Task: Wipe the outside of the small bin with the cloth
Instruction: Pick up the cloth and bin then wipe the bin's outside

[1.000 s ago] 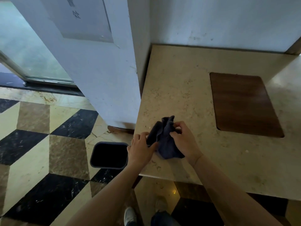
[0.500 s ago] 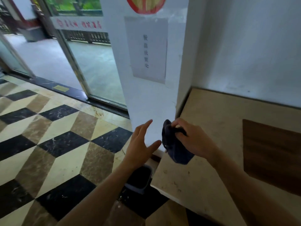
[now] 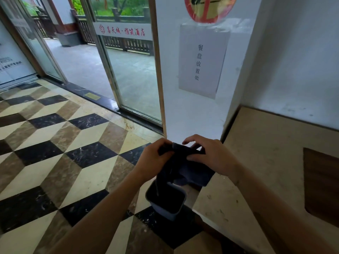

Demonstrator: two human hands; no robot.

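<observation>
Marble floor [image 3: 55,162] in a black, cream and brown cube pattern fills the left, glass doors [image 3: 128,70] behind it. Left hand [image 3: 156,162] is curled closed on one edge of the dark cloth [image 3: 185,169]. Small bin [image 3: 166,200] stands on the floor directly under the cloth, open top up, just beside the stone counter [image 3: 266,162]. Right hand [image 3: 211,156] pinches the other edge, upper fingers lifted loose. Cloth hangs in the air, not touching the bin; wiping not started. Risks: loose cloth slips into the open bin; light bin probably slides or tips on slick marble if wiped unheld.
</observation>
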